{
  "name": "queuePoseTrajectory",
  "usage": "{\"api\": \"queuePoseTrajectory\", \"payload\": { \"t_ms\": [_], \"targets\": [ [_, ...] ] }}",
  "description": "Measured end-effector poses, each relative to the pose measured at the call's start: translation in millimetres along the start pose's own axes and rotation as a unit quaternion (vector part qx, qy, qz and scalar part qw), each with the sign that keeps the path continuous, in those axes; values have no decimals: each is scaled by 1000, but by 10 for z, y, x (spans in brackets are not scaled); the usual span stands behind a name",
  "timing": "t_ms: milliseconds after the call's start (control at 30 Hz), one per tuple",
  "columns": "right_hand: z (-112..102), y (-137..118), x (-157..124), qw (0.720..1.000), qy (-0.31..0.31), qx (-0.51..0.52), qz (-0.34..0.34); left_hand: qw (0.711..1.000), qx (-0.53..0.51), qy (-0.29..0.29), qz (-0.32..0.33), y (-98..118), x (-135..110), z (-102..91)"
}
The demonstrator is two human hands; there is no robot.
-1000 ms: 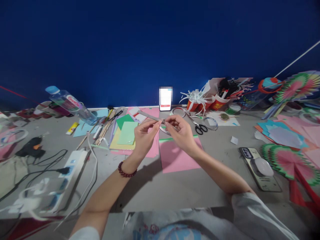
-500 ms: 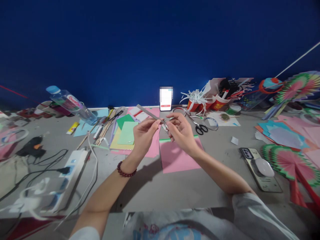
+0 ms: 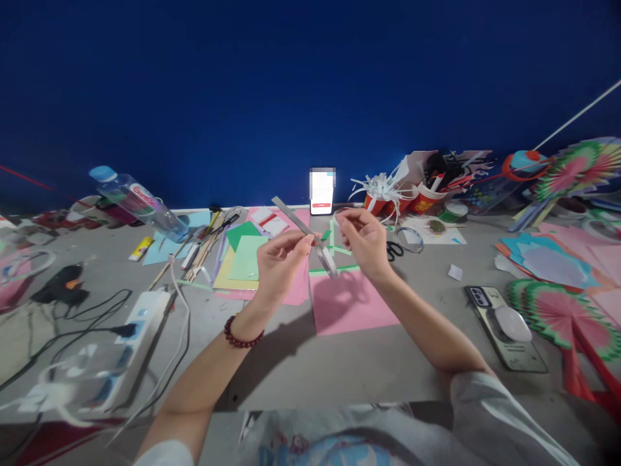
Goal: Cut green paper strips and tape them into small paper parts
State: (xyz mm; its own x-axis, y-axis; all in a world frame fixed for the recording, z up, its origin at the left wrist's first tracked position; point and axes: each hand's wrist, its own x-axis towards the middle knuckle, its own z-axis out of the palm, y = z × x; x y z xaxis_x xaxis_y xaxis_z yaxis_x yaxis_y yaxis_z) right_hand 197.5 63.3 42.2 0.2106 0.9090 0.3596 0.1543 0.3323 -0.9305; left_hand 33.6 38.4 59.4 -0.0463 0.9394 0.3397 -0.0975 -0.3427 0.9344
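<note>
My left hand pinches a long grey strip that slants from upper left down to a small clear loop at its lower end. Just to the right, my right hand is raised with thumb and fingers closed in a pinch; what it holds is too thin to make out. Both hands hover above a pink paper sheet on the grey table. Thin green strips lie under the hands. A red bead bracelet is on my left wrist.
Scissors and red cups with paper curls stand behind. A lit phone leans on the blue wall; another phone lies right. Folded paper fans are at far right. A bottle, glue gun, power strip and coloured sheets lie left.
My right hand has lifted up and to the right, away from the left hand. The grey strip in my left hand has tilted steeper, its lower end now hanging free.
</note>
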Motion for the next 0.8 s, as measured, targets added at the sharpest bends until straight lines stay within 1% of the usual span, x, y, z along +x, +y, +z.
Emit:
{"api": "queuePoseTrajectory", "payload": {
  "t_ms": [67,100,133,167,233,300,333,367,400,433,500,567,600,667,700,733,800],
  "targets": [
    [-109,174,171,993,52,-92,-56,1000,-2,-2,4,-8,4,-14],
    [-176,266,258,983,66,-154,-74,1000,-1,-2,9,-10,6,-21],
    [-247,355,340,969,61,-225,-78,1000,0,-1,15,-11,9,-27],
    [-317,439,413,949,45,-304,-65,1000,2,0,21,-9,13,-33],
    [-438,576,518,896,-3,-444,-7,1000,3,3,28,0,20,-44],
    [-511,665,569,845,-67,-530,34,1000,3,6,30,10,30,-56],
    [-526,689,576,827,-91,-553,36,1000,2,4,30,13,35,-62],
    [-526,699,575,818,-110,-564,29,999,2,1,32,15,40,-69],
    [-514,696,568,815,-120,-566,17,999,2,-3,35,15,45,-76],
    [-492,681,555,818,-123,-563,7,999,3,-7,38,13,51,-82],
    [-428,616,517,830,-108,-547,-4,999,7,-16,43,8,59,-90],
    [-354,514,464,852,-82,-517,-24,999,11,-17,44,0,66,-94],
    [-317,452,432,868,-73,-490,-39,999,13,-15,42,-5,68,-94],
    [-249,313,353,912,-75,-398,-63,999,15,-9,40,-15,73,-95],
    [-217,238,307,934,-82,-342,-63,999,16,-7,39,-21,76,-95],
    [-188,160,256,953,-91,-284,-53,999,16,-5,39,-27,80,-97],
    [-134,3,144,976,-123,-180,-16,999,20,0,39,-39,88,-102]
  ]
}}
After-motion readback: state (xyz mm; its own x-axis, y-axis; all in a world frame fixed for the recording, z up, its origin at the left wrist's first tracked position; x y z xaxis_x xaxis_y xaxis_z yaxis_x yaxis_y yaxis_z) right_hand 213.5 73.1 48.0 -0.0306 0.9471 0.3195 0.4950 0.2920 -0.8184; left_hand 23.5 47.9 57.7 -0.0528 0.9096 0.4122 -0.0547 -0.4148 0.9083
